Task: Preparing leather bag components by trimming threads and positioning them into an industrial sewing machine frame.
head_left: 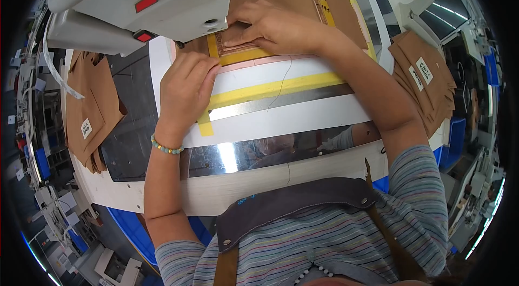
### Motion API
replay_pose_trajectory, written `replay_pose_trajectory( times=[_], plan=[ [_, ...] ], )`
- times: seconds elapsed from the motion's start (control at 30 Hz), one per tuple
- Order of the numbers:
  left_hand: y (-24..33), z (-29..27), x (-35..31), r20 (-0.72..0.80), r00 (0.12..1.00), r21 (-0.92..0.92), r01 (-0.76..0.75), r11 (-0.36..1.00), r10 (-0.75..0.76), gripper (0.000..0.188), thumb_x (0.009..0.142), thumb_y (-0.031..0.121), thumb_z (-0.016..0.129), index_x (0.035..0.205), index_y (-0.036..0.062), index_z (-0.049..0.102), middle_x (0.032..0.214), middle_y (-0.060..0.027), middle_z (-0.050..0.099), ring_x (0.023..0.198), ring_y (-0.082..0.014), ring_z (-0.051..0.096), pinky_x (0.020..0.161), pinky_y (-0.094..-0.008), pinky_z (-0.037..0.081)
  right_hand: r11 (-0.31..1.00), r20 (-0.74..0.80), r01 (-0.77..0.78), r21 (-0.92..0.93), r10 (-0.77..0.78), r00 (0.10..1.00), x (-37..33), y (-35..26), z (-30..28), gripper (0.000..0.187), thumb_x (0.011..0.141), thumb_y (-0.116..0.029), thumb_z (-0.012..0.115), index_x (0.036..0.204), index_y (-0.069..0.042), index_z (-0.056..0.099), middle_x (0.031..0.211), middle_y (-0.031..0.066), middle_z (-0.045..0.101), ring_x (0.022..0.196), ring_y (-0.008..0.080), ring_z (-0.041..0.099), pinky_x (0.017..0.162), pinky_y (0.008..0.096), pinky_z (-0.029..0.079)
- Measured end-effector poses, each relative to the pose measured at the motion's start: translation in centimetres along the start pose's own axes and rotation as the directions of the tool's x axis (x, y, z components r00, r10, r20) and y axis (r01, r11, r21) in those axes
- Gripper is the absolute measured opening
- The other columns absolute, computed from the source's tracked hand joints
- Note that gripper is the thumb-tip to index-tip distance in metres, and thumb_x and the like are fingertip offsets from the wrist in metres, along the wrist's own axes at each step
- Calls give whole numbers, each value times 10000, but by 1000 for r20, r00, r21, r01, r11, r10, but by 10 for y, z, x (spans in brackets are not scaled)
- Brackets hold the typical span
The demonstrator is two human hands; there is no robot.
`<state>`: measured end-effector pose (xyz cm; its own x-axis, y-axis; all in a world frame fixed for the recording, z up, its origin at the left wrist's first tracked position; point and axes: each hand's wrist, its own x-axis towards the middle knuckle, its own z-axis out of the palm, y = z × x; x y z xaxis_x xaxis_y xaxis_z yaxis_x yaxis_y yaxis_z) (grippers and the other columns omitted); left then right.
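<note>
My right hand [270,29] lies flat on a tan brown fabric piece [286,0] inside a clear template frame edged with yellow tape [270,89], pressing the fabric down with spread fingers. My left hand [186,89] rests with curled fingers on the left edge of the template, beside the fabric, just below the white sewing machine head [140,5]. A beaded bracelet circles the left wrist. The fabric under the machine head is partly hidden.
A stack of brown fabric pieces with white tags [424,78] lies at the right, another stack [89,113] at the left. A small screen [443,10] stands at the back right. The white table [243,189] has a shiny metal strip [270,151].
</note>
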<state>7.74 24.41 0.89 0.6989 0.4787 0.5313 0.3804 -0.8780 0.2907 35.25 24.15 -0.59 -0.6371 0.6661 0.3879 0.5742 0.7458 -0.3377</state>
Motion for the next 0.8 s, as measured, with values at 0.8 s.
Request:
replay_pose_trajectory(
  times=[0.8],
  plan=[
    [18, -2, 3, 9, 1000, -55, 23, 998, -23, 158, 918, -12, 719, 1076, -21, 719, 1090, -139, 737, 1007, -302, 698, 884, -373, 549, 988, 167, -151, -14, 151, 974, 0, -39, -63, 237, 967, -187, 648, 1142, -124, 795, 1250, 96, 693, 1182, 299, 652, 1001, 424, 533]
  ],
)
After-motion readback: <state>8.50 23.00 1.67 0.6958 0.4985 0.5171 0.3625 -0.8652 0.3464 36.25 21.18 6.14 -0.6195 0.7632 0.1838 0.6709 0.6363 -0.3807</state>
